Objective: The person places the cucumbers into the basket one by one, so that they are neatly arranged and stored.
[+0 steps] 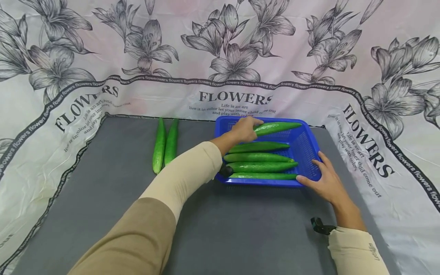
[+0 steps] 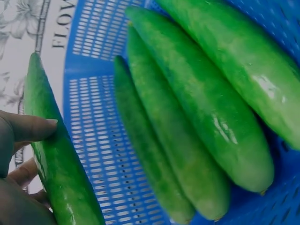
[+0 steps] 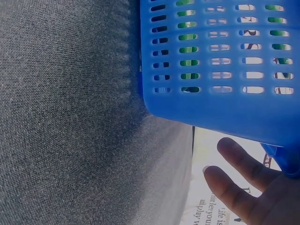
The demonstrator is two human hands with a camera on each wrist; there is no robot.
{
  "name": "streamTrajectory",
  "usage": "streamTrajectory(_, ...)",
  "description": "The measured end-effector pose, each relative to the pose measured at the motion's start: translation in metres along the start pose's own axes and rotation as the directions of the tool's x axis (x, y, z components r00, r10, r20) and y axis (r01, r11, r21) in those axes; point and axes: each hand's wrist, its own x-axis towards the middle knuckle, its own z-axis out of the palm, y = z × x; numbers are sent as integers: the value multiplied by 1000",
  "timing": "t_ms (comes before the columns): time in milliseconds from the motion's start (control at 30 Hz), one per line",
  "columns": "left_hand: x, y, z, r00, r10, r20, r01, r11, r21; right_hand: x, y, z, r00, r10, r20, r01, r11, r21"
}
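In the head view my left hand [image 1: 245, 130] grips a green cucumber [image 1: 278, 127] by its left end, above the back part of a blue plastic basket [image 1: 264, 183]. The left wrist view shows thumb and fingers around that cucumber [image 2: 58, 154], apart from the others. Several cucumbers [image 1: 259, 157] lie side by side in the basket. At the basket's front right corner is my right hand [image 1: 324, 183], its thumb at the front rim and its fingers spread along the right side. In the right wrist view two fingers [image 3: 234, 187] extend outside the slotted wall.
Two more cucumbers [image 1: 159, 147] lie on the grey table [image 1: 254, 229], left of the basket; my left sleeve partly covers one. Behind the table and along its sides hangs a white flower-printed cloth [image 1: 158, 99]. The basket's back rim is close to that cloth.
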Motion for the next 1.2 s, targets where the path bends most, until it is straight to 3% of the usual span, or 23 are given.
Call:
streamTrajectory(200,8,-11,9,999,-52,7,52,997,51,1,0,0,1000,-1,-5,1,1000,9)
streamTrajectory(500,13,-21,11,998,-50,27,47,995,83,4,-2,-2,1000,-12,-9,12,1000,0)
streamTrajectory(767,20,-33,23,996,-74,46,65,982,179,2,0,1,1000,-22,-16,22,1000,19)
streamTrajectory(1200,17,-39,34,996,-84,6,82,983,164,0,1,1,1000,-1,-14,1,1000,21)
